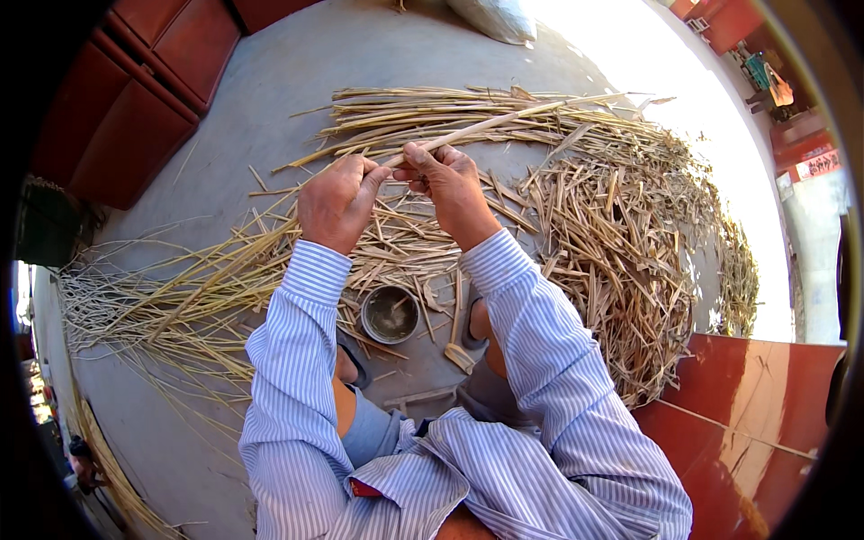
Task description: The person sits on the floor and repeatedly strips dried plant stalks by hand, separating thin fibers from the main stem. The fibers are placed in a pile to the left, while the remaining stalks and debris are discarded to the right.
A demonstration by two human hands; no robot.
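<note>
Daylight scene, bright overall. Strong sun enters from the upper right, where the floor (666,72) is blown out to white with no detail. Shade covers the centre and left; shadows there are soft. Red panel (765,405) shows glossy reflections. Heavy fisheye bending and black vignette at the rim. Centre sharp; edges smeared.
</note>
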